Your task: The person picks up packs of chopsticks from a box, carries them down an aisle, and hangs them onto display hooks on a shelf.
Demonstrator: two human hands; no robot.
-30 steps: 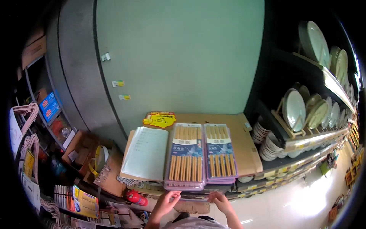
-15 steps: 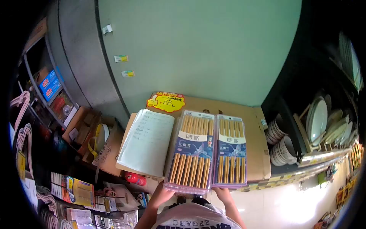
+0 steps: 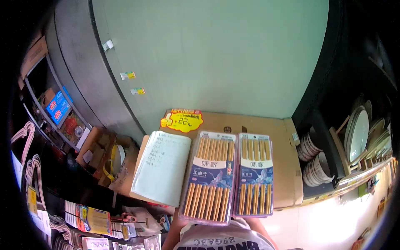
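Two stacks of packaged chopsticks lie side by side on a cardboard box, the left chopstick pack (image 3: 210, 175) reaching past the box's near edge and the right chopstick pack (image 3: 255, 177) close beside it. Below the left pack's lower left corner is my left hand (image 3: 178, 221), its fingers hidden under the packaging. Only a small part of my right hand (image 3: 246, 221) shows, at the right pack's lower edge; its fingers are hidden too. An open notebook (image 3: 162, 171) with handwriting rests left of the packs.
The cardboard box (image 3: 287, 175) carries a yellow price sign (image 3: 182, 121) at its back. Bowls (image 3: 317, 168) and plates (image 3: 357, 133) stand on a shelf to the right. Hangers (image 3: 35, 179) and packaged goods (image 3: 93, 220) hang at lower left. A green panel (image 3: 216, 58) rises behind.
My view has tilted up, so the box, notebook and chopstick packs sit lower in the picture. Less of both hands shows. The packs keep about the same place on the box.
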